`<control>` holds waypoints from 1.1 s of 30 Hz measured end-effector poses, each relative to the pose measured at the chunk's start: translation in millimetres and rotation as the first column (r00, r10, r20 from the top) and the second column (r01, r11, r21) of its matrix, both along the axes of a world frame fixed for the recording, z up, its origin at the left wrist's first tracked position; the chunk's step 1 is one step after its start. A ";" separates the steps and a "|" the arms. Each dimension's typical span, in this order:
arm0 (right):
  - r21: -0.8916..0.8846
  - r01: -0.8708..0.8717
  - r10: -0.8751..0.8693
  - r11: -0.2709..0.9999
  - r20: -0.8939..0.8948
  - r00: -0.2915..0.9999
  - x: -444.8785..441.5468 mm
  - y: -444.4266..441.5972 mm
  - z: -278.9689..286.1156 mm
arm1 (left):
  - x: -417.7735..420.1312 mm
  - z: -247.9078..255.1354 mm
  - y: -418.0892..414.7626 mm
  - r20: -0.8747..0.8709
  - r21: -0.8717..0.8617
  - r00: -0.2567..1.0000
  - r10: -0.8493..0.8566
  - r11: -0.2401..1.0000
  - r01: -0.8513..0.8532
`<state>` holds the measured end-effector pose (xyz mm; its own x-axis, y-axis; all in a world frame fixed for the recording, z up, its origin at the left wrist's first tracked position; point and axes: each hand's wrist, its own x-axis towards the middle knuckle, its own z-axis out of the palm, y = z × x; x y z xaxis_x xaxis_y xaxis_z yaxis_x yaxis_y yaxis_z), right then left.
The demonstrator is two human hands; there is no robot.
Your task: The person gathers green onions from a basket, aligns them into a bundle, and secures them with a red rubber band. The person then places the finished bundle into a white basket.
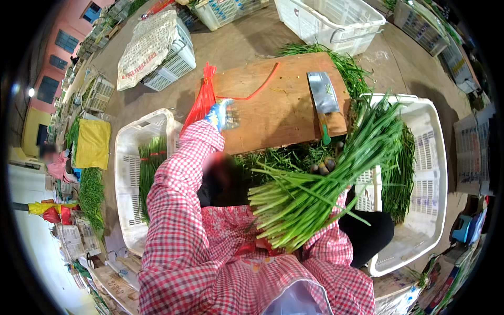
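My right hand (324, 167) grips a big bunch of garlic chives (307, 201) from beneath; only dark fingertips show past the stalks. The pale cut ends point left and the leaves fan out to the upper right. At the left edge of a wooden board (260, 106), my left hand (228, 115) is blurred, in a blue patterned covering with dark fingertips. It is close to a bundle of red plastic strips (202, 96), and whether it pinches one I cannot tell. One loose red strip (262, 87) curves across the board. A cleaver (323, 92) lies at its right.
White plastic crates flank me: the left crate (128, 189) holds red-tied chives (151, 173), the right crate (431, 157) holds loose chives (401, 181). Leaf scraps (275, 159) lie below the board. Ahead stand another white crate (338, 29) and a sack-covered crate (169, 67).
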<state>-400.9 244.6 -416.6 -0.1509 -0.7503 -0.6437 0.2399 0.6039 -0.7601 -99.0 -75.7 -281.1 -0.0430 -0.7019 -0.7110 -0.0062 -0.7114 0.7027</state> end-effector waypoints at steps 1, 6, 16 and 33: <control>0.015 -0.001 0.001 1.000 -0.003 1.000 -1.1 -1.1 -1.7 | -1.2 -13.4 -6.0 0.030 0.001 0.999 0.029 1.000 -0.029; 0.101 0.010 -0.009 0.995 -0.007 1.000 -11.1 3.3 -12.4 | 7.8 -59.9 -61.2 0.319 0.165 0.941 -0.108 0.985 0.057; 0.157 0.010 -0.008 0.988 -0.016 1.000 -21.7 3.8 -20.6 | 3.5 -74.3 -90.6 0.293 0.147 0.937 -0.192 0.977 0.155; -0.296 -0.216 0.209 0.930 -0.057 0.976 -6.4 -225.8 88.5 | -19.2 -88.3 11.6 -0.040 -0.610 0.932 0.359 0.730 -0.308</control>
